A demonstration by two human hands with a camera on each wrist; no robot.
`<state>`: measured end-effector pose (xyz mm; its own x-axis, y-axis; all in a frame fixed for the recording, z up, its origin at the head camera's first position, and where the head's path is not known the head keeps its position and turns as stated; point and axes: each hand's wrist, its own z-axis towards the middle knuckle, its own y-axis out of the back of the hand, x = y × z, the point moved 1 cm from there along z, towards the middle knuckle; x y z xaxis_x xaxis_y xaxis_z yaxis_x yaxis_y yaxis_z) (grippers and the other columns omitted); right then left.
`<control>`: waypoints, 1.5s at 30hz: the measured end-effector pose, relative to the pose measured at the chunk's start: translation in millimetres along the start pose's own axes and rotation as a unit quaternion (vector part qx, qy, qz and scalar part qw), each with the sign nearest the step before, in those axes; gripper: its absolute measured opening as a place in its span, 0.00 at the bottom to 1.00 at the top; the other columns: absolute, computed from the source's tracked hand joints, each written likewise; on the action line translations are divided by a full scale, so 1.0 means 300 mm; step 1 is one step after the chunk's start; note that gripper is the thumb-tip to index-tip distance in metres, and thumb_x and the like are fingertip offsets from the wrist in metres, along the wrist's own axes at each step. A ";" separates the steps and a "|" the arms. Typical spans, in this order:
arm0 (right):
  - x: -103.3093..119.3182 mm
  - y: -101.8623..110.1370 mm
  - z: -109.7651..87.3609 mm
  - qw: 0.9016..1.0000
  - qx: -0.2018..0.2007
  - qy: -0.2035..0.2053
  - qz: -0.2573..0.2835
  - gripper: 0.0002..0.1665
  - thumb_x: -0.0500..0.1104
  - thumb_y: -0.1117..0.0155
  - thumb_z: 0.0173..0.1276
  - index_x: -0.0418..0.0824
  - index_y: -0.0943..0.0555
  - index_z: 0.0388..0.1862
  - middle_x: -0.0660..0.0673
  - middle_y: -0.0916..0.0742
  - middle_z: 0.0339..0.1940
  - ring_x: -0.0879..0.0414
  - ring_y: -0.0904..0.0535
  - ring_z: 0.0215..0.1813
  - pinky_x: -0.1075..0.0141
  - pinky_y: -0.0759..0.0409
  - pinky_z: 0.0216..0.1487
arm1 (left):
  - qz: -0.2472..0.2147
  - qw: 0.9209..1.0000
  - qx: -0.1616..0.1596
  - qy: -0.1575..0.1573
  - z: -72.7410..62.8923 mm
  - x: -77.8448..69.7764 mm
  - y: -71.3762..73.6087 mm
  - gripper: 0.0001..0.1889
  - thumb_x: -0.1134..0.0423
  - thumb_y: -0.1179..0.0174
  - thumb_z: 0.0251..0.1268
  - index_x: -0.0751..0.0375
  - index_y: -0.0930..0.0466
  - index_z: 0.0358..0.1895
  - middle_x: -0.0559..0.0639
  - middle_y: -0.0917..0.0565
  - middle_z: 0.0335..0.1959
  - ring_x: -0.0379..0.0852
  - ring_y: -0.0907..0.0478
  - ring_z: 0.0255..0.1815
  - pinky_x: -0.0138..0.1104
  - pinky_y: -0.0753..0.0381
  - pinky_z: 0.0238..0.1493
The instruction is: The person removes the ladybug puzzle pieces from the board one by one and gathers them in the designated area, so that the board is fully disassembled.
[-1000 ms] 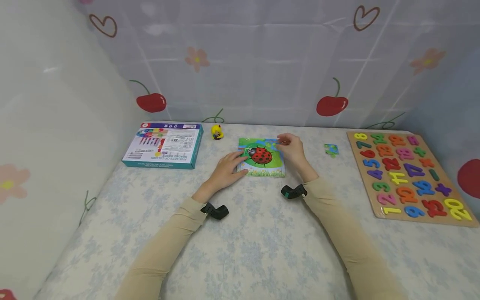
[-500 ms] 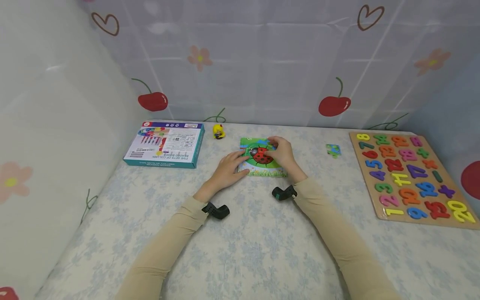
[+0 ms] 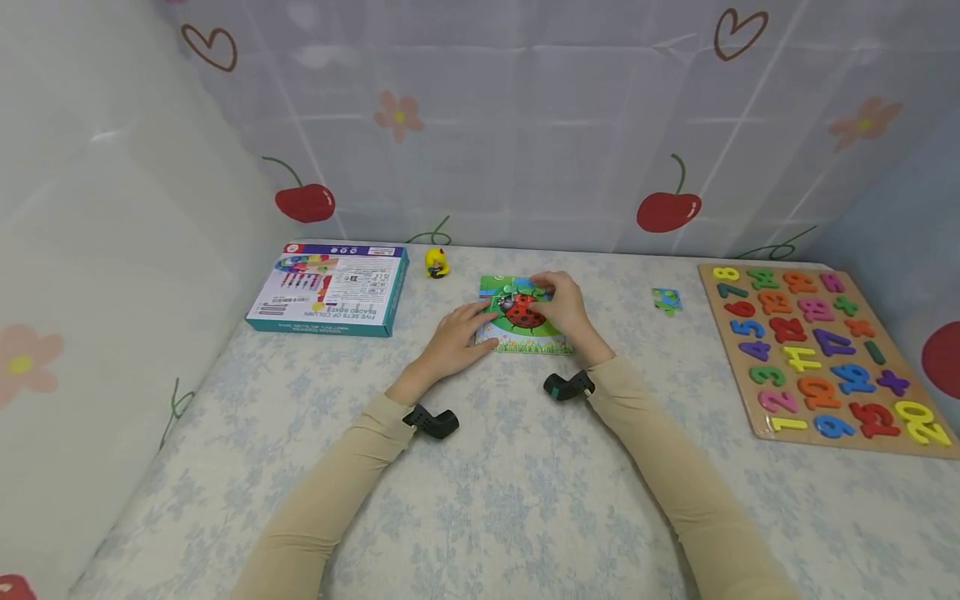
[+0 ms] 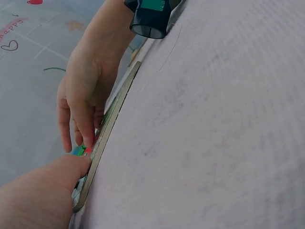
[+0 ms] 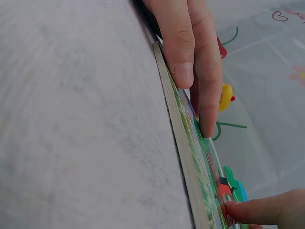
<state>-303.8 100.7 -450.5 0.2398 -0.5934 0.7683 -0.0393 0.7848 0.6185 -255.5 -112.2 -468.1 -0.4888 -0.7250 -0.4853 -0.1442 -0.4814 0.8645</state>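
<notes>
A ladybug jigsaw puzzle (image 3: 521, 343) in a flat board lies on the table between both hands. My left hand (image 3: 452, 340) rests along its left edge, fingers spread and fairly straight, the thumb near the lower corner. Over the puzzle's upper right part is my right hand (image 3: 564, 307), thumb and fingers pinching a green and blue puzzle piece (image 5: 233, 180). That piece stands tilted above the board's surface in the right wrist view. The right fingers hide part of the picture. A loose puzzle piece (image 3: 666, 302) lies apart, to the right.
A teal-edged box (image 3: 326, 290) lies at the back left, with a small yellow-haired figurine (image 3: 437, 263) beside it. On the right is a wooden number board (image 3: 821, 354) with coloured numerals. A patterned curtain (image 3: 480, 125) hangs behind the table.
My right hand has moved left from the puzzle's upper right corner onto the ladybug picture, where the tilted piece now shows at its fingertips. The left hand stays in place.
</notes>
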 end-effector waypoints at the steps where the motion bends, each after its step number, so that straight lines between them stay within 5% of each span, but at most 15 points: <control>1: 0.000 0.000 0.001 1.000 -0.003 0.004 0.006 0.24 0.31 0.34 0.60 0.32 0.23 0.57 0.32 0.22 0.53 0.39 0.26 0.54 0.50 0.25 0.57 | 0.001 1.000 0.001 0.000 0.000 0.000 0.001 0.28 0.49 0.47 0.69 0.55 0.34 0.70 0.54 0.41 0.75 0.56 0.45 0.76 0.56 0.46 0.73; 14: -0.019 0.011 0.033 0.987 -0.053 -0.058 0.143 0.16 0.24 0.42 0.63 0.29 0.20 0.50 0.30 0.18 0.47 0.40 0.21 0.52 0.54 0.21 0.57 | 0.005 1.000 0.001 -0.004 -0.001 -0.005 0.008 0.28 0.49 0.47 0.70 0.55 0.34 0.69 0.54 0.41 0.75 0.55 0.45 0.75 0.56 0.45 0.72; 20: -0.010 0.015 0.039 0.986 -0.058 -0.074 0.136 0.15 0.28 0.41 0.65 0.30 0.20 0.50 0.31 0.17 0.46 0.41 0.20 0.48 0.56 0.20 0.52 | 0.017 1.000 0.002 -0.001 0.000 -0.006 0.008 0.27 0.49 0.47 0.70 0.53 0.33 0.69 0.53 0.41 0.75 0.55 0.44 0.75 0.55 0.44 0.72; 28: -0.008 0.012 0.046 0.991 -0.058 -0.062 0.104 0.14 0.30 0.41 0.66 0.30 0.19 0.49 0.31 0.17 0.43 0.42 0.20 0.46 0.54 0.20 0.51 | 0.089 0.995 0.035 -0.001 0.000 -0.015 -0.004 0.22 0.49 0.57 0.75 0.34 0.38 0.70 0.54 0.46 0.77 0.55 0.48 0.77 0.53 0.45 0.73; 33: -0.007 0.013 0.049 0.991 -0.058 -0.058 0.101 0.14 0.30 0.41 0.66 0.30 0.19 0.49 0.31 0.17 0.43 0.41 0.20 0.46 0.54 0.20 0.50 | 0.107 0.993 0.041 0.003 0.000 -0.034 -0.005 0.22 0.50 0.61 0.77 0.33 0.40 0.71 0.55 0.48 0.77 0.56 0.49 0.77 0.52 0.46 0.74; 39: -0.013 0.039 0.046 0.982 -0.083 -0.087 0.146 0.14 0.30 0.40 0.65 0.30 0.19 0.50 0.34 0.18 0.43 0.58 0.23 0.38 0.63 0.21 0.47 | 0.106 0.993 0.047 0.013 0.000 -0.048 -0.008 0.23 0.51 0.62 0.77 0.35 0.41 0.72 0.54 0.50 0.77 0.56 0.52 0.77 0.52 0.48 0.75; 45: -0.043 0.143 0.032 0.976 -0.124 -0.100 0.148 0.15 0.31 0.40 0.65 0.28 0.20 0.51 0.33 0.16 0.44 0.68 0.26 0.35 0.73 0.23 0.43 | 0.077 0.997 0.031 0.003 -0.009 -0.036 -0.010 0.23 0.52 0.61 0.77 0.38 0.38 0.71 0.55 0.49 0.77 0.56 0.51 0.77 0.53 0.49 0.75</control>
<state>-317.8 140.2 -432.4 0.0586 -0.3370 0.9397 0.1639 0.9318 0.3240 -247.6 -104.3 -465.8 -0.5034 -0.7910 -0.3478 -0.1221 -0.3334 0.9349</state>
